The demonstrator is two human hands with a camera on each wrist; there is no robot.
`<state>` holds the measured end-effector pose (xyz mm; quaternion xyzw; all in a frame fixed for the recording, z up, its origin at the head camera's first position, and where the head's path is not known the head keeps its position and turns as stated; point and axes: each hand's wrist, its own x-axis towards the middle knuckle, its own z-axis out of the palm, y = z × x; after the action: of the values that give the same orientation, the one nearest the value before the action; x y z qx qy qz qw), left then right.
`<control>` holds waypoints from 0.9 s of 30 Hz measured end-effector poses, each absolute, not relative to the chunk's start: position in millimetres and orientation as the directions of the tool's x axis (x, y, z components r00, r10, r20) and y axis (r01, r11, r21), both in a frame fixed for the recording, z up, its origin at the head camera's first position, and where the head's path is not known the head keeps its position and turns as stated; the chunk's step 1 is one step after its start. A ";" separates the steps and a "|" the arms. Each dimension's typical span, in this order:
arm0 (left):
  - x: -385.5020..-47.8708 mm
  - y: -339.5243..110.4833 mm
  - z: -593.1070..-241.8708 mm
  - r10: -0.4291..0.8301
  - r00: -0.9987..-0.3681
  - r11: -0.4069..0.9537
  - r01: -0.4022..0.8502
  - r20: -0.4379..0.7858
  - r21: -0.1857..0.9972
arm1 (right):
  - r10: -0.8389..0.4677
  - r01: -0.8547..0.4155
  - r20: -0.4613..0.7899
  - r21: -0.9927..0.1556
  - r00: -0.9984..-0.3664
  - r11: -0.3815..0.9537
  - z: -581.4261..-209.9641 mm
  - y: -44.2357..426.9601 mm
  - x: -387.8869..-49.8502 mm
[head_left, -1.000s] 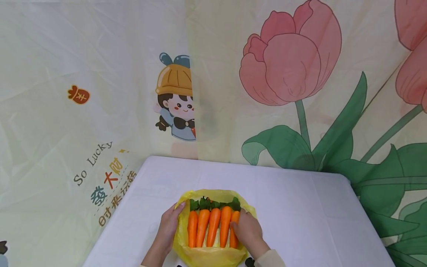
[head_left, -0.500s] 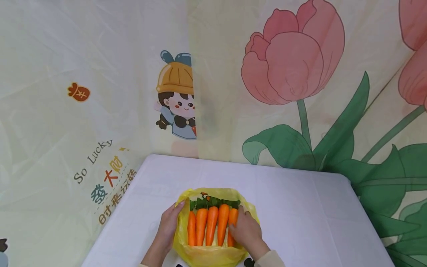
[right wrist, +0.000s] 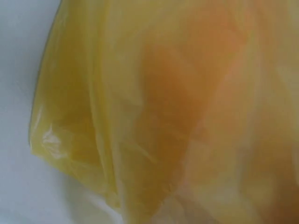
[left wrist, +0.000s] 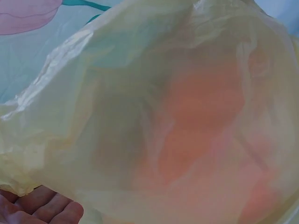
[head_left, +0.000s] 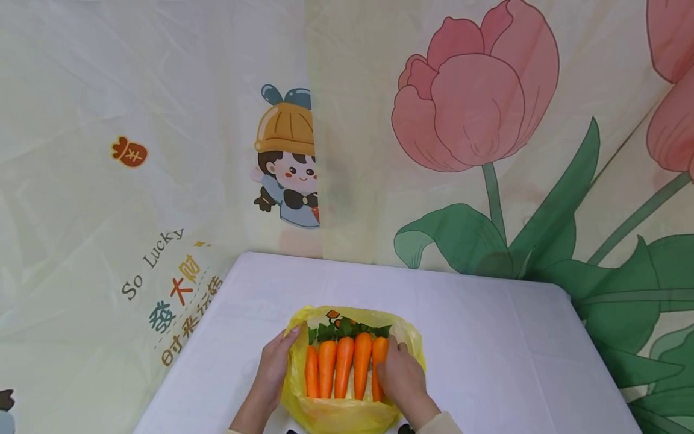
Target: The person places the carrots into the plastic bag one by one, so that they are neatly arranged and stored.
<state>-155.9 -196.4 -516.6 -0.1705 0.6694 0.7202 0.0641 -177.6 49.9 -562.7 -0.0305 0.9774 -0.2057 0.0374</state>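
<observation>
A yellow plastic bag (head_left: 347, 416) lies with its mouth spread wide on the white table. Inside, several orange carrots (head_left: 344, 367) are lined up side by side, with green leafy tops (head_left: 347, 328) toward the far rim. My left hand (head_left: 273, 367) grips the bag's left edge, thumb on the inner side; its curled fingers (left wrist: 58, 205) show below the plastic in the left wrist view. Reaching in at the right, my right hand (head_left: 403, 374) holds the rightmost carrot (head_left: 381, 349), partly hiding it. The right wrist view shows mainly bag plastic, with blurred orange behind it.
The bag stands near the front of the white-covered table (head_left: 488, 349). A printed curtain (head_left: 347, 150) with tulips and a cartoon figure hangs behind and at the left. Small black objects (head_left: 405, 428) peek out by the wrists.
Over the last second the carrots have shifted slightly left and closer together, and the right hand has moved a little with the rightmost one. The left hand keeps its place on the bag.
</observation>
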 end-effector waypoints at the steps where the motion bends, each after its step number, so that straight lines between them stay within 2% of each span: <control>1: -156.2 -196.3 -516.6 -0.137 -0.933 -0.099 -0.320 -0.332 0.942 | -0.079 -0.051 -0.053 -0.403 -0.995 0.914 -561.1 50.9 -175.7; 9: -159.6 -198.3 -514.3 -0.133 -0.943 -0.110 -0.293 -0.306 0.950 | -0.145 -0.175 0.107 -0.385 -0.984 0.906 -542.3 64.8 -157.0; 15: -160.5 -199.2 -514.5 -0.145 -0.940 -0.079 -0.299 -0.308 0.951 | -0.217 -0.253 0.140 -0.343 -0.966 0.905 -530.8 81.2 -145.6; 19: -160.2 -200.0 -513.8 -0.177 -0.939 -0.024 -0.297 -0.296 0.955 | -0.196 -0.223 0.112 -0.323 -0.974 0.920 -525.5 96.4 -141.2; 27: -160.5 -205.2 -513.2 -0.203 -0.952 0.056 -0.245 -0.229 0.968 | -0.039 -0.056 0.071 -0.264 -0.997 0.963 -520.5 132.4 -151.6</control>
<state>-160.5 -205.2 -513.2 -0.1540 0.7266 0.6694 0.0155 -151.6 132.4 -520.5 -0.0239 0.9902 -0.1339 -0.0325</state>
